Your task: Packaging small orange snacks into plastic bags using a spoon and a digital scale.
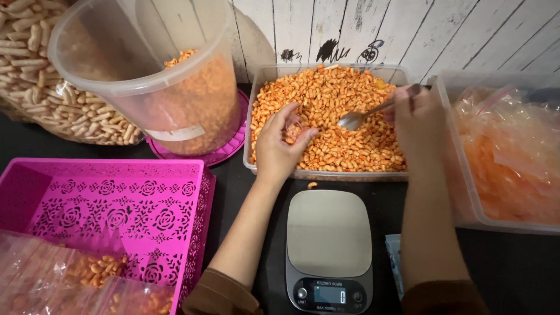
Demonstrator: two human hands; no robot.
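While the scale (pixel 328 233) sits bare at the table's (pixel 513 268) near edge, the right hand (pixel 417 119) pinches a spoon (pixel 357 118) over the snack tub (pixel 326 119); left hand (pixel 280 146) fingers curl around a small clear bag (pixel 293 129). Filled bags (pixel 93 280) lie in the pink basket (pixel 116 204); most snacks remain.

We saw an evenly lit, fairly bright scene, the light soft and coming from above. Shadows were faint, just a dim one beneath the forearms on the dark table (pixel 525 274). A mild sheen lay on the scale's steel plate (pixel 328 232) and the clear tub (pixel 140 64). The bags (pixel 52 274) at the lower left were blurred, and straight lines bowed slightly near the edges.
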